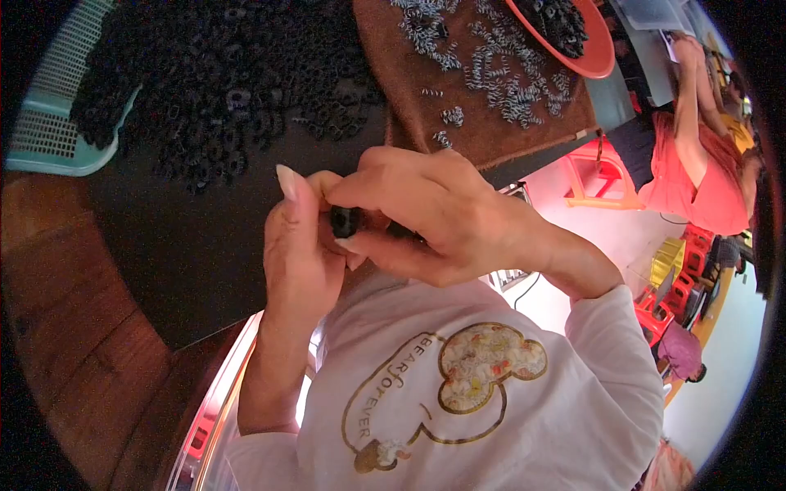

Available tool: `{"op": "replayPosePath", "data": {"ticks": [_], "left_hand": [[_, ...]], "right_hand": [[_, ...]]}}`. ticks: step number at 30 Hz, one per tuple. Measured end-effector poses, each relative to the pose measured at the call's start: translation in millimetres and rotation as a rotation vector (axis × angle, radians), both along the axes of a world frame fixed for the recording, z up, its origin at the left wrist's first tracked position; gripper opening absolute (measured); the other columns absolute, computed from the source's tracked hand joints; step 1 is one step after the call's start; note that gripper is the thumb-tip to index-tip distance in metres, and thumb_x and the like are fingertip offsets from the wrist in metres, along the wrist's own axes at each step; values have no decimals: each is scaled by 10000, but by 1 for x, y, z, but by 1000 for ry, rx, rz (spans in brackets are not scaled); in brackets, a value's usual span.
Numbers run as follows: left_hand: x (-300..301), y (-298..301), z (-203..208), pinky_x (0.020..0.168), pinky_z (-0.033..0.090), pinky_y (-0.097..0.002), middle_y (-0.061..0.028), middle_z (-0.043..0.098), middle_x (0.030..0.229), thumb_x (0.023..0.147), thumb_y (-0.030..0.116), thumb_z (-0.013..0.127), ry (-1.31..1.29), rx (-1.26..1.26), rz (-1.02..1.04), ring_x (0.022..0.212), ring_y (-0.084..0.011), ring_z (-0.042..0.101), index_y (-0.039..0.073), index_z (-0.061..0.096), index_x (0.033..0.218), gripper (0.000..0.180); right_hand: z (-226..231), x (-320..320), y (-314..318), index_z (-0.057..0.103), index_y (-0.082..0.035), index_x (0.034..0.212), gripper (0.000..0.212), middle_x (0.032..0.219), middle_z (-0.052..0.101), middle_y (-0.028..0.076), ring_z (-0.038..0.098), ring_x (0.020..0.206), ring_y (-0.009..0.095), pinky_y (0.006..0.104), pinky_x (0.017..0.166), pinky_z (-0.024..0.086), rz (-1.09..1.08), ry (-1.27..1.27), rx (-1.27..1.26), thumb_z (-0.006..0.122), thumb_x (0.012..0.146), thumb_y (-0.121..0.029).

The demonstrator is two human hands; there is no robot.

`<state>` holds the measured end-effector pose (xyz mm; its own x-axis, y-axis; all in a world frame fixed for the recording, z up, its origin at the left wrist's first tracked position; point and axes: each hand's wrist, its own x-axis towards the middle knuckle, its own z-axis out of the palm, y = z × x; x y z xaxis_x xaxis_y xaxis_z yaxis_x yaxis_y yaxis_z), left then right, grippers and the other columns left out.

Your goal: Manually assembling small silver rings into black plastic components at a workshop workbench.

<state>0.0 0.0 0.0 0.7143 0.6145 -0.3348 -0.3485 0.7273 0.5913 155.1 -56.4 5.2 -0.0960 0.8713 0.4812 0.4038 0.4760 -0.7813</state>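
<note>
Dark tabletop (pixel 172 254) under the work, wood-look boards (pixel 65 327) off to the left. Right hand (pixel 434 209): narrow pinch, thumb and forefinger closed around a small black part (pixel 344 221). Part sits between the two hands, one end showing, toward the near edge of the table. Left hand (pixel 299 237): right alongside the part, thumb up and apart from it, other fingers partly hidden. Can't tell whether it's gripping anything. Dark patch under the right palm: too shadowed to call.

On doing this hold well, my read: pinch with the pads, not the nails; steady the part from the left so it can't twist; keep the visible end unobstructed to check it's square; even pressure, since a piece that small would likely skid out. I'd also shift further in over the table, because a drop near the edge could end up in the lap.

Next ring out: big heap of loose black parts (pixel 237 65) just beyond the left hand, spilling from beside a teal basket (pixel 65 170). Brown cloth (pixel 532 146) beyond the right hand, loose metal springs (pixel 516 82) scattered on it, some tangled. Orange-red bowl (pixel 604 61) at its far corner, dark parts inside. Further right: red stool (pixel 602 176), co-worker in red (pixel 704 180).
</note>
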Motion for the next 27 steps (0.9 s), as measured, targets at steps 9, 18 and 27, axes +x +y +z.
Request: {"op": "replayPosePath", "data": {"ticks": [9, 18, 27], "left_hand": [[-7, 1, -4, 553, 416, -220, -70, 620, 837, 935, 212, 555, 94, 205, -47, 633, -83, 521, -21, 563, 1030, 252], [-7, 1, -7, 558, 422, -224, -93, 628, 815, 934, 173, 547, 81, 280, -45, 590, -96, 508, -27, 572, 995, 210], [-5, -2, -16, 580, 431, -231, -86, 622, 796, 937, 160, 549, 111, 361, -44, 612, -88, 504, -23, 574, 975, 189]], "right_hand": [[2, 8, 2, 552, 41, 1044, 352, 782, 557, 119, 559, 606, 233, 317, 490, 441, -9, -4, 33, 696, 724, 5], [18, 52, -11, 581, 3, 898, 124, 747, 548, 127, 559, 668, 286, 346, 582, 456, -165, -149, 5, 632, 823, -81], [18, 95, 2, 552, 16, 865, 113, 777, 485, 115, 548, 658, 297, 346, 556, 445, -256, -758, -124, 610, 784, -38]]}}
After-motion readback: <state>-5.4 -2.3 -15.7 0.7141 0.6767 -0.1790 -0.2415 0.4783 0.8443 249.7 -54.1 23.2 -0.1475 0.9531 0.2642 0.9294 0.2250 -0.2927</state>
